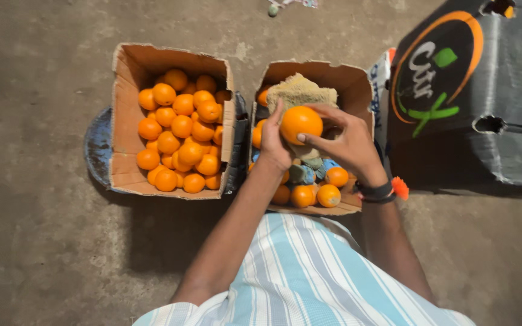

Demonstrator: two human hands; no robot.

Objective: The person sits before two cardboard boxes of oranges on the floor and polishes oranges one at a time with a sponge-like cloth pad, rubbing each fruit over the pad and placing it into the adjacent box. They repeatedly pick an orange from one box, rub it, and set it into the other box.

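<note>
Both my hands hold one large orange [301,122] above the right cardboard box [357,84]. My left hand [273,145] cups it from the left and below. My right hand [342,142] grips it from the right, thumb under the fruit; a dark band with an orange tag sits on that wrist. Under my hands, the right box holds a tan cloth [300,90], a few oranges [318,194] and some blue-grey pieces. The left cardboard box [125,121] is heaped with several oranges [182,130].
A big dark carton [484,96] with round holes and a coloured logo stands at the right, touching the right box. A blue round object [96,148] sticks out under the left box. Rough concrete floor lies all around. My striped shirt fills the bottom.
</note>
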